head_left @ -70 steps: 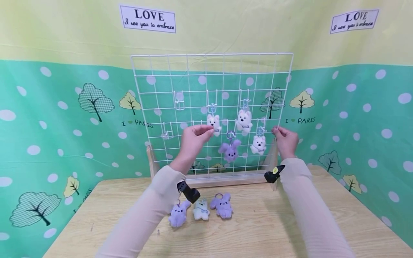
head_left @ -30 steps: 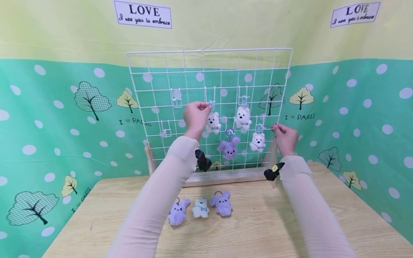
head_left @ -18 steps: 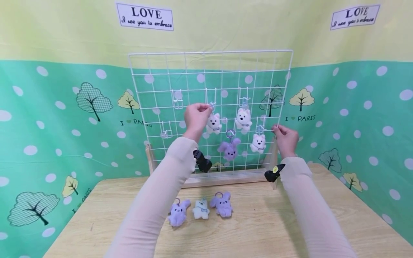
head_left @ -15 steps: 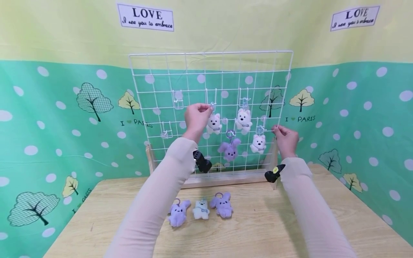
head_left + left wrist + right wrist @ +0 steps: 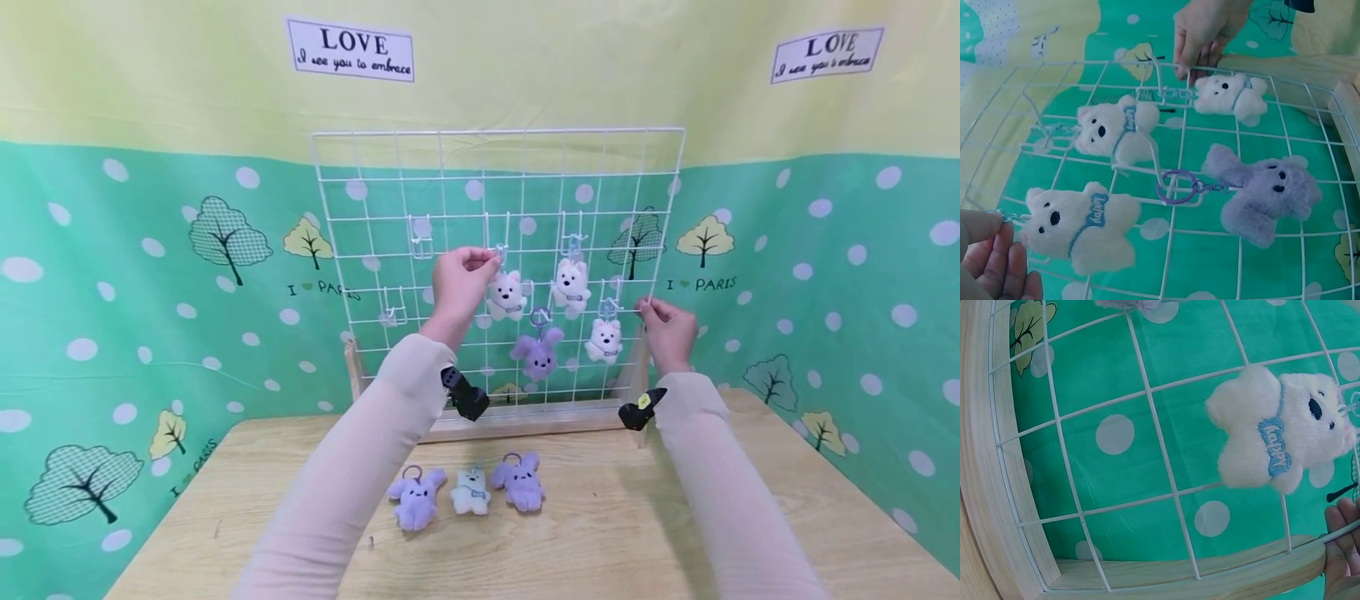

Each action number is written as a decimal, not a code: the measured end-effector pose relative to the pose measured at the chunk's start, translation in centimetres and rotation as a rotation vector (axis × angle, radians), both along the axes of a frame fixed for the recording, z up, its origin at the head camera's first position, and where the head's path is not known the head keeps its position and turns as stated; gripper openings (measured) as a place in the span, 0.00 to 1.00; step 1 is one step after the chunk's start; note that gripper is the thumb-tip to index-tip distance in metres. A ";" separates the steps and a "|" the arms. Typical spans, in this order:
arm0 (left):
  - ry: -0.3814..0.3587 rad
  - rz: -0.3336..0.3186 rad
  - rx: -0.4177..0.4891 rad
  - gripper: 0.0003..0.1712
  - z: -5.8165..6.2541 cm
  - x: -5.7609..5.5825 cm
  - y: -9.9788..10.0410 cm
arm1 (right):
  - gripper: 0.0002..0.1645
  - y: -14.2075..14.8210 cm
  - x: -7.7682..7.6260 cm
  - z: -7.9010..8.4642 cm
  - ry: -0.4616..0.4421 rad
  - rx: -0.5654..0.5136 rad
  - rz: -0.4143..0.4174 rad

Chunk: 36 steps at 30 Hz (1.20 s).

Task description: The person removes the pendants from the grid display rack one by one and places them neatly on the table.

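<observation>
At the wire grid panel [image 5: 517,175] my left hand [image 5: 463,287] pinches the light-blue ring [image 5: 1002,216] of a white plush dog keychain [image 5: 506,296] between thumb and forefinger. That dog hangs below the fingertips, just under a long wire hook; whether the ring sits on the hook is hidden by my fingers. My right hand [image 5: 667,333] pinches the panel's right side wire; its fingers show at the lower right of the right wrist view. Nearby hang two more white plush dogs [image 5: 572,285] [image 5: 1297,434] and a purple plush bunny [image 5: 538,354] on a purple ring.
Two bare hooks [image 5: 422,237] [image 5: 393,308] hang on the panel's left. A wooden base [image 5: 525,422] bears the panel. On the wooden table [image 5: 585,550] lie two purple bunny keychains [image 5: 417,500] [image 5: 521,483] with a white plush keychain [image 5: 471,492] between them. A patterned cloth [image 5: 90,333] stands behind.
My left hand has risen from the white dog's body to its ring. Since half a second ago the dog has shifted only slightly. My right hand stays on the panel's side, while the head view tilts slightly.
</observation>
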State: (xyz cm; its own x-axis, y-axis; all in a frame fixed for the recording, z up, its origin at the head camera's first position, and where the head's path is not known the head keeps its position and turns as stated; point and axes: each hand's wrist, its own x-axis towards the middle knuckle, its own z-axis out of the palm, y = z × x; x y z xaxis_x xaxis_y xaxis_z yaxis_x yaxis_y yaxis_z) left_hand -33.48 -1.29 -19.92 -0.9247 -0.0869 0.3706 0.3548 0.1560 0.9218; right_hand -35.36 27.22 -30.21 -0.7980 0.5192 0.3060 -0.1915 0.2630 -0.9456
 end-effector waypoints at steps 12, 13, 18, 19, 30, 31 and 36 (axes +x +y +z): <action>0.031 -0.048 0.035 0.08 -0.3 1.8 -0.7 | 0.21 0.0 -0.1 -0.1 0.005 -0.001 -0.010; 0.032 -0.047 0.033 0.07 -0.2 1.9 -0.7 | 0.21 0.0 -0.1 -0.1 0.003 -0.003 -0.010; 0.034 -0.058 0.009 0.07 0.1 2.1 -0.9 | 0.22 0.1 -0.3 -0.1 0.000 -0.002 -0.010; 0.033 -0.063 0.005 0.07 0.1 2.2 -0.8 | 0.22 0.1 -0.3 -0.1 0.000 -0.004 -0.009; 0.069 -0.119 0.027 0.08 0.3 2.7 -0.1 | 0.22 0.1 -0.2 -0.1 0.000 -0.001 -0.007; 0.076 -0.125 0.030 0.08 0.2 2.9 -0.1 | 0.22 0.1 -0.1 -0.1 0.000 0.001 -0.006; 0.096 -0.157 0.025 0.09 -0.5 3.7 0.3 | 0.23 0.1 -0.2 -0.1 -0.002 0.007 -0.006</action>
State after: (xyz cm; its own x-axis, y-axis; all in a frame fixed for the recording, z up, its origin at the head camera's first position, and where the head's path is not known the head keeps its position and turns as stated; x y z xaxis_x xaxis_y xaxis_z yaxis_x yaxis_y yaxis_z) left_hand -29.82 -0.95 -20.41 -0.8881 0.0452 0.4574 0.4596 0.0692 0.8854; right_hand -35.53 27.32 -30.31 -0.7954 0.5220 0.3080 -0.1877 0.2711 -0.9441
